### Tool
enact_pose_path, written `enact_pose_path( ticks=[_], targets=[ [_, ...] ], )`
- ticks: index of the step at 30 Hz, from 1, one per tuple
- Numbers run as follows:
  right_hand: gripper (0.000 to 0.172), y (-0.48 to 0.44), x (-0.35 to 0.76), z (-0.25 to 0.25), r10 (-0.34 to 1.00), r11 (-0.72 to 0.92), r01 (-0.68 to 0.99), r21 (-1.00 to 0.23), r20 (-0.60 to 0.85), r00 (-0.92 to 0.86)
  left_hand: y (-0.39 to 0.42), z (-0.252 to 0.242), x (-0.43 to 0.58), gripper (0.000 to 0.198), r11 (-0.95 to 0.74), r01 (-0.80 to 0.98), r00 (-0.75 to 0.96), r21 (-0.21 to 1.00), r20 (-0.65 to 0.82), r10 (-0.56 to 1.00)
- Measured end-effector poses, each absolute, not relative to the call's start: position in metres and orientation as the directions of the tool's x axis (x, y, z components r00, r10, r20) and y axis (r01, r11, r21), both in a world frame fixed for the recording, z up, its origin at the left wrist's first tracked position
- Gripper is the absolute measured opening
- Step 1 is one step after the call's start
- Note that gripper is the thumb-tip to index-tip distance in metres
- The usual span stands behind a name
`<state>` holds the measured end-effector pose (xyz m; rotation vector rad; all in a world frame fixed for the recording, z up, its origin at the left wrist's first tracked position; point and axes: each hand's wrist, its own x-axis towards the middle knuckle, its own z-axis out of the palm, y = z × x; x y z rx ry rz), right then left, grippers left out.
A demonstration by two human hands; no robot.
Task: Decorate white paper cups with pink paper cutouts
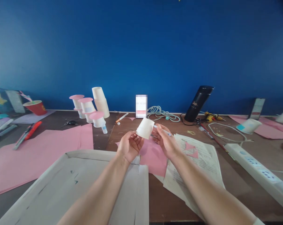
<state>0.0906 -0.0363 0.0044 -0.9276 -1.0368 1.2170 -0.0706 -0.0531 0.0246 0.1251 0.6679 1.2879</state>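
Note:
My left hand (131, 144) grips a white paper cup (145, 128) by its lower left edge, tilted above the table. Closed round a slim white pen-like stick (164, 130), my right hand (163, 140) is at the cup's right side; whether the stick's tip touches the cup cannot be made out. Beneath both hands lies a pink paper sheet (153, 157). Left of the hands stand cups topped with pink discs (86, 106) and a taller stack of white cups (101, 103).
A white box lid (90, 184) fills the front left, beside pink sheets (62, 140) and a red cutter (33, 129). Printed papers (195, 162) lie right. Behind stand a phone (141, 106) and black flask (199, 103); a power strip (254, 165) is far right.

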Motion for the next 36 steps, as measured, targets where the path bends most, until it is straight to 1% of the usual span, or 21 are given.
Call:
enact_pose_path(
  ticks=[2,4,6,9,12,14,15,16,18,20,21,22,24,27,36],
  targets=[
    [0.04,-0.039,0.086,0.006,0.99,0.064,-0.335,-0.94,0.102,-0.099,-0.054,0.024,-0.07,0.011,0.346,-0.822,0.183,0.452,-0.365,0.913],
    [0.042,-0.042,0.081,0.007,0.979,0.058,-0.36,-0.931,0.124,-0.164,-0.056,0.024,-0.069,0.012,0.359,-0.811,0.23,0.462,-0.313,0.921],
    [0.042,-0.043,0.078,0.007,0.978,0.07,-0.372,-0.925,0.137,-0.158,-0.059,0.024,-0.066,0.012,0.349,-0.802,0.264,0.486,-0.235,0.935],
    [0.04,-0.04,0.079,0.004,0.984,0.084,-0.391,-0.916,0.138,-0.111,-0.065,0.024,-0.058,0.011,0.34,-0.756,0.329,0.559,-0.123,0.936],
    [0.04,-0.036,0.084,0.001,0.991,0.101,-0.358,-0.928,0.125,-0.044,-0.068,0.02,-0.051,0.013,0.33,-0.72,0.339,0.61,-0.106,0.935],
    [0.043,-0.034,0.087,0.002,0.989,0.137,-0.275,-0.952,0.118,0.084,-0.067,0.017,-0.05,0.011,0.309,-0.742,0.28,0.596,-0.144,0.949],
    [0.044,-0.035,0.088,0.003,0.975,0.179,-0.21,-0.961,0.146,0.166,-0.065,0.015,-0.05,0.009,0.293,-0.763,0.234,0.576,-0.177,0.956],
    [0.043,-0.037,0.089,0.005,0.95,0.236,-0.131,-0.963,0.2,0.239,-0.063,0.015,-0.05,0.007,0.279,-0.786,0.189,0.552,-0.215,0.958],
    [0.037,-0.043,0.09,0.01,0.871,0.378,0.055,-0.924,0.375,0.318,-0.059,0.014,-0.052,0.003,0.256,-0.824,0.122,0.505,-0.283,0.951],
    [0.033,-0.051,0.09,0.017,0.786,0.501,0.232,-0.833,0.551,0.279,-0.056,0.015,-0.053,0.007,0.249,-0.848,0.106,0.468,-0.309,0.945],
    [0.03,-0.055,0.089,0.02,0.743,0.554,0.312,-0.772,0.627,0.233,-0.055,0.015,-0.053,0.009,0.246,-0.856,0.108,0.455,-0.307,0.946],
    [0.028,-0.059,0.088,0.022,0.703,0.601,0.373,-0.707,0.689,0.174,-0.054,0.015,-0.054,0.011,0.242,-0.861,0.109,0.447,-0.302,0.947],
    [0.025,-0.065,0.085,0.026,0.633,0.671,0.438,-0.598,0.77,0.081,-0.054,0.015,-0.054,0.013,0.237,-0.865,0.111,0.442,-0.292,0.95],
    [0.023,-0.068,0.083,0.027,0.586,0.708,0.476,-0.522,0.81,0.016,-0.053,0.013,-0.054,0.013,0.23,-0.865,0.109,0.447,-0.28,0.954],
    [0.021,-0.065,0.084,0.023,0.58,0.684,0.581,-0.441,0.812,-0.065,-0.051,0.012,-0.053,0.014,0.24,-0.858,0.119,0.453,-0.278,0.953]
  ],
)
